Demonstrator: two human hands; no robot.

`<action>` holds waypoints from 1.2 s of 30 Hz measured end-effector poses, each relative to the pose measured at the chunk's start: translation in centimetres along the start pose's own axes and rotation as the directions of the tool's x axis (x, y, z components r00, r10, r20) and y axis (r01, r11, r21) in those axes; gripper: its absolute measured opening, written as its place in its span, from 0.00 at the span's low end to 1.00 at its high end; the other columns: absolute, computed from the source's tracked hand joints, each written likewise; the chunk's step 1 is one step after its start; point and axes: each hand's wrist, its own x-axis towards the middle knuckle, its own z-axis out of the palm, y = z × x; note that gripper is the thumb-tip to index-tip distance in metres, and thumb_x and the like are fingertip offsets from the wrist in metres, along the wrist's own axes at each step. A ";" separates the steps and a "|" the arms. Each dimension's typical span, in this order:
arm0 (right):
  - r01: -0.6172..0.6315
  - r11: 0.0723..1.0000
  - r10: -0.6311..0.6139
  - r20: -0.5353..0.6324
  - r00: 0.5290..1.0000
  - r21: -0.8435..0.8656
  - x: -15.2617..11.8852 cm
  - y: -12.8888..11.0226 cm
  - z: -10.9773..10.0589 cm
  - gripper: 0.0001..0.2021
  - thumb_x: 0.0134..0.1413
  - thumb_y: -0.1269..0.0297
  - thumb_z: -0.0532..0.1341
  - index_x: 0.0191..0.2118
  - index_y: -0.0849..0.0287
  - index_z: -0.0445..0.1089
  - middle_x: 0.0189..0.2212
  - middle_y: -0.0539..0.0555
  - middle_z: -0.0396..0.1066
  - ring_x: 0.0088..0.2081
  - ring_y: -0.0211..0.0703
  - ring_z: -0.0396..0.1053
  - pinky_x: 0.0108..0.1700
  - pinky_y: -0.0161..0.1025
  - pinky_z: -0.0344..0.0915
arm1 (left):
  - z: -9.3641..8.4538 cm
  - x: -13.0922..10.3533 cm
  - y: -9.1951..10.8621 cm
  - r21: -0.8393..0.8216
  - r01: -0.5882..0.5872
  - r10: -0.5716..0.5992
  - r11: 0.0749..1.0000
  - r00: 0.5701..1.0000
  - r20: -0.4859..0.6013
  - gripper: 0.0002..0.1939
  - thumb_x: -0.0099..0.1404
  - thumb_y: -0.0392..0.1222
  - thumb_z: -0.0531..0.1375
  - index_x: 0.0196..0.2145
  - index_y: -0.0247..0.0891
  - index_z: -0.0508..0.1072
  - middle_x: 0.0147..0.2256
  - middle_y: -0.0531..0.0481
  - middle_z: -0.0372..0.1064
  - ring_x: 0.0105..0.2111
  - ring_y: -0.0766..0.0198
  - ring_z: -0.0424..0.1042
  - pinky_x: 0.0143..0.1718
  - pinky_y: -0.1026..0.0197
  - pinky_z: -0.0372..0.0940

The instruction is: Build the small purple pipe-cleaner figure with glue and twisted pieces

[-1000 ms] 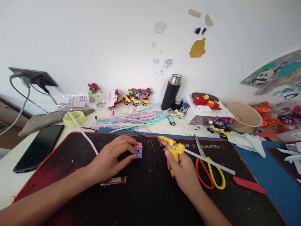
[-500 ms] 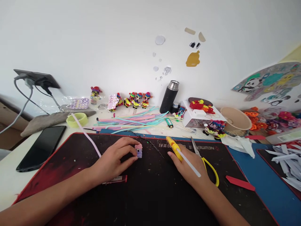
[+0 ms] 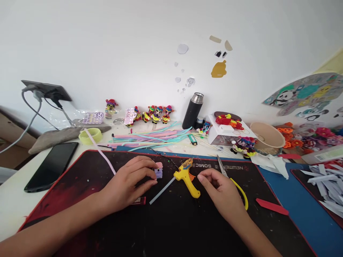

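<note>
My left hand (image 3: 131,182) is closed, its thumb and fingertips gripping a small fuzzy pink-and-purple pipe-cleaner piece (image 3: 158,172) just above the black mat. A yellow glue gun (image 3: 189,180) lies on the mat between my hands, with a pale glue stick (image 3: 163,191) poking out of its back end. Just right of its handle is my right hand (image 3: 221,187), fingers loosely curled and nothing visible in them. Yellow-handled scissors (image 3: 242,192) lie partly hidden behind that hand. Under my left wrist a small red-edged packet (image 3: 140,201) shows in part.
Behind the mat lie pastel pipe cleaners (image 3: 150,137) and a green lighter (image 3: 192,139). A black flask (image 3: 193,110) stands near small figurines (image 3: 158,114). A phone (image 3: 52,166) and yellow-green roll (image 3: 90,136) are left; a red strip (image 3: 272,206) and paper strips (image 3: 325,184) right.
My right hand has let go of the glue gun, which now lies on the mat, turned and further left. The left hand still holds the pipe-cleaner piece in nearly the same place.
</note>
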 end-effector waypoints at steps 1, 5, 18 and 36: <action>-0.002 0.999 0.001 0.028 1.000 0.052 -0.3 -0.6 0.3 0.17 0.65 0.48 0.60 0.36 0.56 0.76 0.24 0.49 0.65 0.27 0.43 0.63 0.29 0.38 0.58 | 0.0 0.0 0.2 0.018 -0.025 0.025 1.000 1.000 0.002 0.04 0.73 0.33 0.61 0.44 0.40 0.74 0.50 0.45 0.76 0.54 0.57 0.72 0.57 0.55 0.68; 0.030 0.978 -0.073 0.203 0.977 0.206 -1.2 -3.2 2.3 0.09 0.63 0.57 0.63 0.37 0.56 0.76 0.23 0.45 0.60 0.26 0.39 0.59 0.29 0.36 0.56 | 0.1 0.1 1.1 0.088 -0.128 0.127 0.988 0.992 0.011 0.04 0.73 0.34 0.62 0.45 0.38 0.74 0.49 0.44 0.77 0.56 0.56 0.72 0.58 0.54 0.67; -0.136 0.877 -0.096 0.446 0.890 0.461 -1.0 -6.0 5.3 0.09 0.61 0.59 0.66 0.37 0.60 0.73 0.25 0.45 0.62 0.27 0.37 0.57 0.29 0.35 0.52 | 0.0 -0.5 1.8 0.217 -0.268 0.274 0.939 0.962 0.003 0.06 0.76 0.37 0.59 0.46 0.35 0.76 0.46 0.43 0.81 0.50 0.56 0.76 0.57 0.52 0.68; -0.324 0.767 -0.090 0.593 0.800 0.554 -0.6 -5.1 6.4 0.16 0.58 0.51 0.70 0.36 0.59 0.69 0.21 0.40 0.56 0.20 0.31 0.47 0.24 0.34 0.45 | 0.5 -1.0 1.2 0.148 -0.285 0.289 0.947 0.957 -0.002 0.07 0.72 0.35 0.64 0.47 0.32 0.76 0.45 0.44 0.81 0.49 0.57 0.76 0.58 0.52 0.68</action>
